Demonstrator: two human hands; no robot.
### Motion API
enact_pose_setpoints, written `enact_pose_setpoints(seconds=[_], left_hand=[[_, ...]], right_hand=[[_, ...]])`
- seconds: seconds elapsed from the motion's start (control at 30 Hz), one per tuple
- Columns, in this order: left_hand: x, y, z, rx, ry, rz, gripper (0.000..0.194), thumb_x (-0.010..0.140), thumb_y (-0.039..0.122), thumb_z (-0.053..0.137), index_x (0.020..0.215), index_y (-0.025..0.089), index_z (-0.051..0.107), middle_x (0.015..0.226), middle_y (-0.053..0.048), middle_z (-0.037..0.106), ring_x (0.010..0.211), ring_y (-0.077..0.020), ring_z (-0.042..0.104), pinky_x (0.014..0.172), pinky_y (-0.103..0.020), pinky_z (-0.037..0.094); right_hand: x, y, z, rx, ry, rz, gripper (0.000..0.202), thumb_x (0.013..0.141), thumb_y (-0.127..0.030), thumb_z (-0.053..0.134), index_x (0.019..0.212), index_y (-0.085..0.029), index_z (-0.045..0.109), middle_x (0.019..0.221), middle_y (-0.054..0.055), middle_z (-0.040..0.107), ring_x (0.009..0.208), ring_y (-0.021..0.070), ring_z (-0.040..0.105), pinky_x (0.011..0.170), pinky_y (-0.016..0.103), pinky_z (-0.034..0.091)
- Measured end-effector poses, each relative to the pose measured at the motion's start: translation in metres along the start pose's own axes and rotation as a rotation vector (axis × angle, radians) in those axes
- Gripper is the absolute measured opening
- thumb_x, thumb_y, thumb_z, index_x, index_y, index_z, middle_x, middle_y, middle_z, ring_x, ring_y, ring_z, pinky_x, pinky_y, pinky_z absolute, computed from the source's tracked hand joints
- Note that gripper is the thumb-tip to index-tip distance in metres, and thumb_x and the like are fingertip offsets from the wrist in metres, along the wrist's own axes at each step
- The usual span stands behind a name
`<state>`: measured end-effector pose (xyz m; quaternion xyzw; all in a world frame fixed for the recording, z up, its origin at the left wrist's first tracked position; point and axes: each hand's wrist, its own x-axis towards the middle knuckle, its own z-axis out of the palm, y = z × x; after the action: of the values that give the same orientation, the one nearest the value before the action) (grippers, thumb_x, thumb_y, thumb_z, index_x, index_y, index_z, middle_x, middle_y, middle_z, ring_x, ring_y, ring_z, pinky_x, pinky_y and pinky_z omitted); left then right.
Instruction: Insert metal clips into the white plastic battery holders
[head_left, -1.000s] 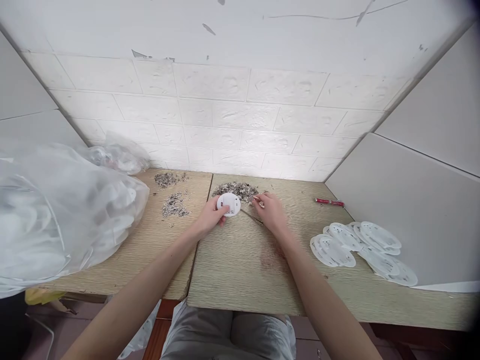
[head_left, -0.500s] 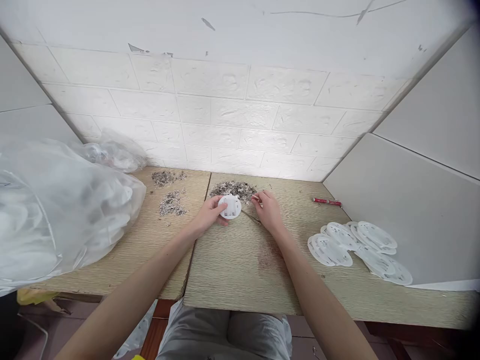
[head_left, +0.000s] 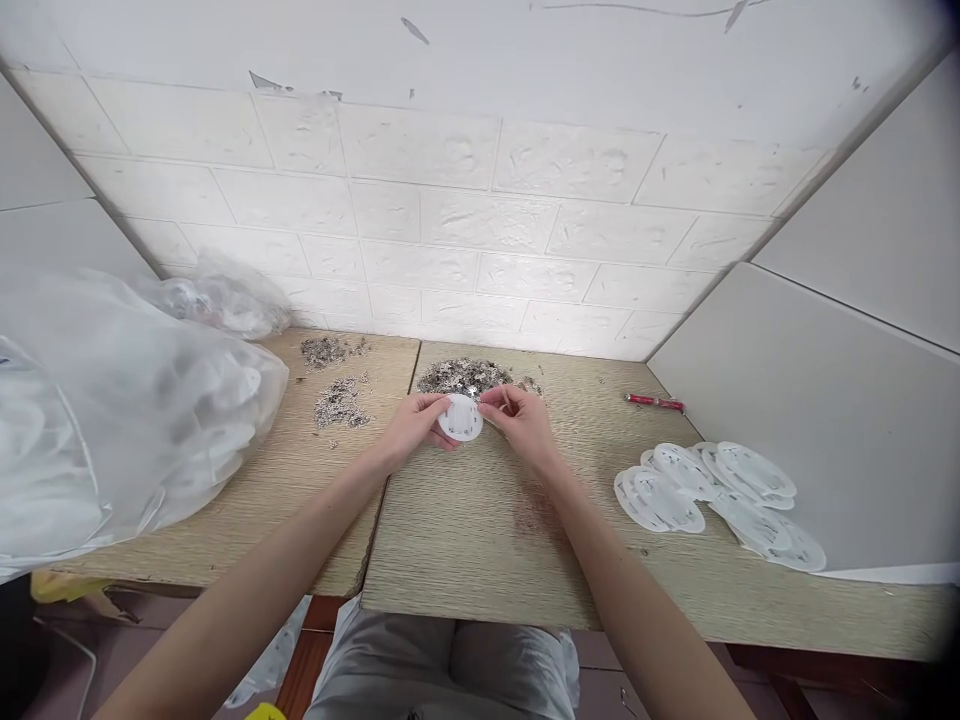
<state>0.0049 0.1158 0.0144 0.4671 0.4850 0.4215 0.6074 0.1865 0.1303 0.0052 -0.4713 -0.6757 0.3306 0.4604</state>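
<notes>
My left hand [head_left: 417,430] is closed on the left edge of a white round plastic disc [head_left: 460,420], thumb on top and fingers beneath. The disc is tilted up towards me and has recesses with small metal parts in it. At the disc's right edge, my right hand [head_left: 519,420] has thumb and forefinger pinched together. Whatever lies between those fingertips is too small to make out. Just behind both hands lies a heap of small shiny metal pieces [head_left: 461,376], partly covered by the right hand.
Two smaller piles of metal bits [head_left: 341,403] lie on the left of the wooden table [head_left: 480,540]. A large clear bag of white discs [head_left: 150,420] bulges over the left side. On the right are several stacked white discs [head_left: 697,490] and a red stick-like object [head_left: 655,402].
My right hand has moved left from the metal heap to the disc's right edge. The left hand still holds the disc, which has tilted a little. A thin dark strip beside the disc is now hidden.
</notes>
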Motion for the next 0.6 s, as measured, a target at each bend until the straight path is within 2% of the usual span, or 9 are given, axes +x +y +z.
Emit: enact_pose_setpoints(seconds=[0.17, 0.37, 0.6], left_hand=[[-0.0012, 0.0009, 0.0014, 0.006, -0.058, 0.028, 0.026, 0.085, 0.026, 0.056, 0.103, 0.010, 0.067, 0.078, -0.008, 0.070, 0.053, -0.0156, 0.066, 0.050, -0.027, 0.057], [-0.0025, -0.0003, 0.0013, 0.052, -0.070, 0.039, 0.028, 0.083, 0.031, 0.061, 0.100, 0.010, 0.067, 0.079, -0.009, 0.069, 0.055, -0.0147, 0.065, 0.050, -0.026, 0.055], [-0.0008, -0.0040, 0.0014, 0.061, -0.100, 0.043, 0.030, 0.082, 0.035, 0.063, 0.099, 0.011, 0.066, 0.078, -0.007, 0.067, 0.056, -0.0146, 0.065, 0.052, -0.027, 0.056]], right_hand=[[-0.0016, -0.0024, 0.0055, -0.012, 0.001, -0.040, 0.019, 0.075, -0.029, 0.062, 0.089, -0.017, 0.068, 0.079, 0.003, 0.066, 0.067, 0.0150, 0.055, 0.061, 0.027, 0.042], [-0.0039, -0.0043, 0.0092, -0.112, 0.061, -0.161, 0.013, 0.078, -0.024, 0.060, 0.083, -0.018, 0.070, 0.083, 0.005, 0.067, 0.070, 0.0158, 0.056, 0.061, 0.028, 0.042], [-0.0037, -0.0015, 0.0101, -0.093, 0.034, -0.153, 0.013, 0.080, -0.022, 0.058, 0.083, -0.019, 0.070, 0.082, 0.004, 0.069, 0.070, 0.0165, 0.057, 0.063, 0.029, 0.043]])
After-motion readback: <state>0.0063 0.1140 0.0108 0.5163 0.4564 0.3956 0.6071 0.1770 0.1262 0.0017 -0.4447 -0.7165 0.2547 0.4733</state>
